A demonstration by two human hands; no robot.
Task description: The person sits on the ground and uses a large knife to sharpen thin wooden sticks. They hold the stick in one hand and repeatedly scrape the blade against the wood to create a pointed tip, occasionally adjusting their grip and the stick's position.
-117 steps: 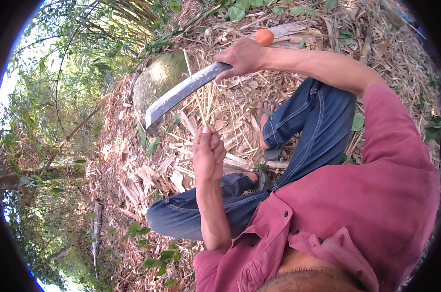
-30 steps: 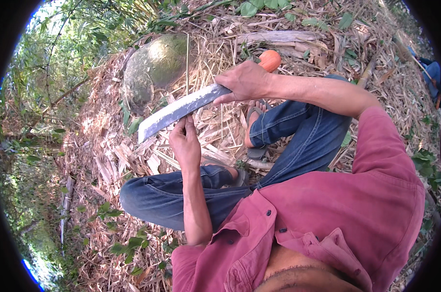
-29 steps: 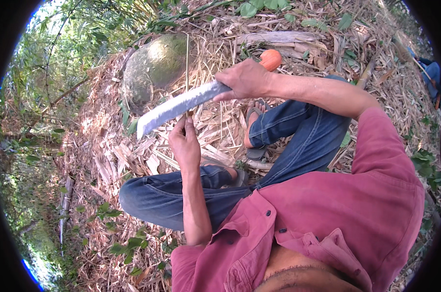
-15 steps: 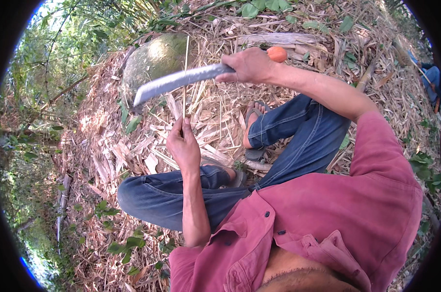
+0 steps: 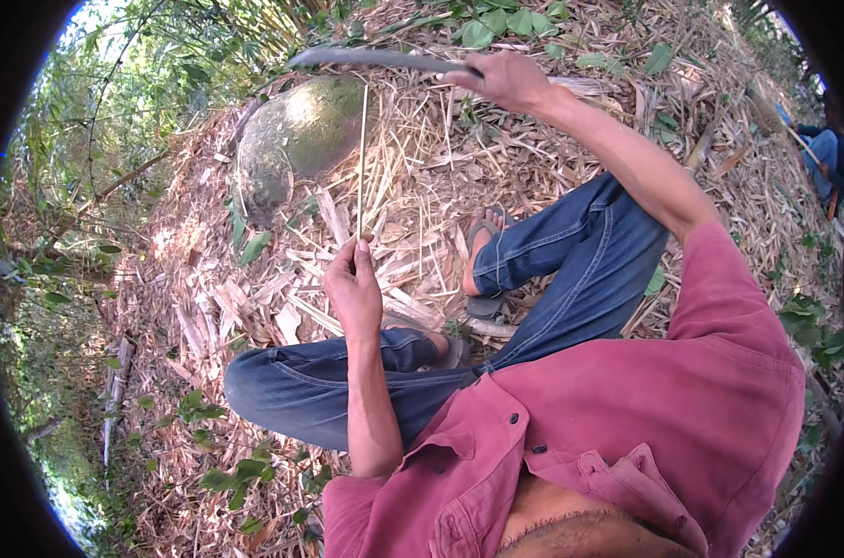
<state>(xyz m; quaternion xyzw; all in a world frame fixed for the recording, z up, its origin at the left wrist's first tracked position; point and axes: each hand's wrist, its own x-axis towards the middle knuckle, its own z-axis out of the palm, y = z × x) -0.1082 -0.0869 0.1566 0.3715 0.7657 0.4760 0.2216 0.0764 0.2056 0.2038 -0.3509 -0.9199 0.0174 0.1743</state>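
My left hand [image 5: 354, 286] pinches the near end of a thin, pale strip of split wood or bamboo [image 5: 361, 163] between thumb and fingers. The strip points away from me, its far tip beside a mossy, rounded boulder [image 5: 296, 139]. Farther off and to the right, my right hand [image 5: 506, 80] is closed round the handle of a machete [image 5: 375, 59]. Its long grey blade reaches left above the boulder's far side, apart from the strip. The machete's grip is mostly hidden by my fingers.
Dry chips and split shavings [image 5: 282, 279] cover the ground around my sandalled feet. Green leaves [image 5: 506, 23] grow at the far edge. Dense undergrowth stands on the left. Another person in blue clothing [image 5: 824, 153] sits at the far right.
My right hand has lifted the machete up and away from the strip, where its blade crossed before. My left hand has drawn slightly nearer to me, still gripping the strip.
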